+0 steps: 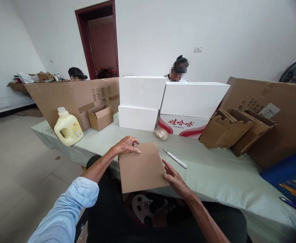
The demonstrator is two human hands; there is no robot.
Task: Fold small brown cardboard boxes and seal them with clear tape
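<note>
Two hands (pixel 127 145) (pixel 174 177), three foam boxes (pixel 142 91) (pixel 138 117) (pixel 193 98), one jug (pixel 68 128).

White walls (pixel 226 30) all round, plain and evenly lit, with a dark red door frame (pixel 83 40) at the back and a socket (pixel 198 49) off to its right. A pale tiled floor (pixel 16 162) spreads out on the left, where a cluttered shelf (pixel 18 86) sits against the wall. Up front, the long counter (pixel 213 175) wears a pale greenish cloth.

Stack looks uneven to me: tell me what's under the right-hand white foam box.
A white carton with red lettering and red swirls lies under the right white foam box. Folded brown cardboard boxes cover its right end; its contents and back are hidden.
</note>
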